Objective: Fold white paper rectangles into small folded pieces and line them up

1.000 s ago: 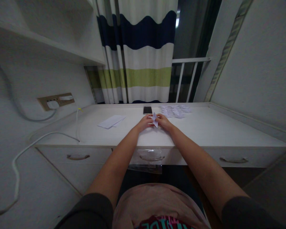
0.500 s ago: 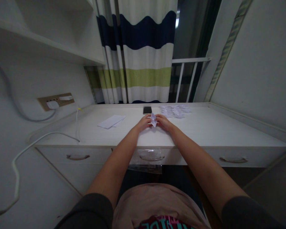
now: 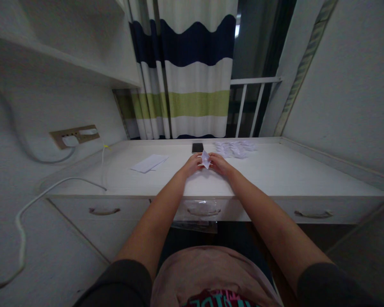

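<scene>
A small folded white paper piece (image 3: 206,159) stands between both hands above the white desk (image 3: 275,170). My left hand (image 3: 192,164) pinches its left side and my right hand (image 3: 220,164) pinches its right side, fingers closed on the paper. Just behind the hands lies a dark phone (image 3: 197,147). A pile of folded white paper pieces (image 3: 235,149) sits to the right of the phone.
Flat white paper sheets (image 3: 149,162) lie on the desk to the left. A white cable (image 3: 60,183) runs from a wall socket (image 3: 74,135) over the desk's left edge. Striped curtain (image 3: 192,72) and a white railing (image 3: 256,81) stand behind. Drawers with handles (image 3: 201,211) face me.
The folded paper has turned slightly and risen a little between my fingers. Both hands stay at the same spot on the desk.
</scene>
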A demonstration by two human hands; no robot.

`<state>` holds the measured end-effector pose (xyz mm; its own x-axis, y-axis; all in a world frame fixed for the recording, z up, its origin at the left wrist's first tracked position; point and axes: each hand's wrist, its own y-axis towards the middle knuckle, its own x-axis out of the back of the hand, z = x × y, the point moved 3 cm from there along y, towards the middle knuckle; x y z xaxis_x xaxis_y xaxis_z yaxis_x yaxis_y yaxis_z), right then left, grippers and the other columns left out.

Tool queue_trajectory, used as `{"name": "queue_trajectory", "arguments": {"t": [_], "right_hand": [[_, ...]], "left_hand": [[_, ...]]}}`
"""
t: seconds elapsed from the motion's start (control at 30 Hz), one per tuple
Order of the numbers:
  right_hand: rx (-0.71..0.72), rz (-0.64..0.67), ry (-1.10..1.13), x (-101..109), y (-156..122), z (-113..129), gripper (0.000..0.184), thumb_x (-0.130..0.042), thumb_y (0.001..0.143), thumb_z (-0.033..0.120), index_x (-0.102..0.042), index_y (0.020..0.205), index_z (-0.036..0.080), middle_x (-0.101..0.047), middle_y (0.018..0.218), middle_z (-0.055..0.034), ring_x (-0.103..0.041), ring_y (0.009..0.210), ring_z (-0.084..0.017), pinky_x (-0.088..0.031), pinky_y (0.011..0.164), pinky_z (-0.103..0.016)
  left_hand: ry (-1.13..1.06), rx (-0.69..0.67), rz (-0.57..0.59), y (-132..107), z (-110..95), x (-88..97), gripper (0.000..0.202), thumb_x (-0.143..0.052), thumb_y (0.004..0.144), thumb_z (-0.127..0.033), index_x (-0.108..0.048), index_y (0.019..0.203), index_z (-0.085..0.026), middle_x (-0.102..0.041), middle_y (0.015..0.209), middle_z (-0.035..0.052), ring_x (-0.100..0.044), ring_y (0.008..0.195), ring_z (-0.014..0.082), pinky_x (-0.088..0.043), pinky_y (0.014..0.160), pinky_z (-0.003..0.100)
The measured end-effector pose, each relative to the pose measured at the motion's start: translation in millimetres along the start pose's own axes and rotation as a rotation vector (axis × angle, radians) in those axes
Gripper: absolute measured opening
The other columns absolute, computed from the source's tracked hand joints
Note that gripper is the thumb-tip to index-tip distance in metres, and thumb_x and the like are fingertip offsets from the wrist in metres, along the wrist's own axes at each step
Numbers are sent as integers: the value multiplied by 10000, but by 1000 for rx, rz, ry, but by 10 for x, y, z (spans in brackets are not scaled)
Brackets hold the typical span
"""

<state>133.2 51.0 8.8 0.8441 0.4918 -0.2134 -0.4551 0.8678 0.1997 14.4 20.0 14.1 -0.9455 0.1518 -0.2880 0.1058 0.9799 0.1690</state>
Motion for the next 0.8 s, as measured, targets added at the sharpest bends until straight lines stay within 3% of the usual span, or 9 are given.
{"name": "queue_trajectory", "arguments": {"t": [0.2,0.6,0.8], "right_hand": [[-4,20,6,-1,-15,13,130,-608,549,172,-557,666,195,-589,666,24,-554,688,-129,-456,669,-272],[4,39,-5,14,4,-38,159,-625,529,185,-549,669,197,-586,650,32,-556,674,-124,-455,665,-271],[2,17,-7,14,-9,-20,174,-631,530,199,-547,682,199,-589,655,32,-554,668,-118,-450,654,-260]], "left_hand": [[30,-8,15,-16,1,-3,283,-573,555,-93,-559,829,-159,-585,750,13,-558,695,133,-454,677,288],[177,-39,-81,25,38,29,277,-548,556,-33,-577,795,-171,-579,699,7,-546,645,131,-443,617,257],[135,-28,-67,9,17,20,247,-545,590,-51,-564,808,-166,-586,709,8,-565,657,127,-465,638,265]]}}
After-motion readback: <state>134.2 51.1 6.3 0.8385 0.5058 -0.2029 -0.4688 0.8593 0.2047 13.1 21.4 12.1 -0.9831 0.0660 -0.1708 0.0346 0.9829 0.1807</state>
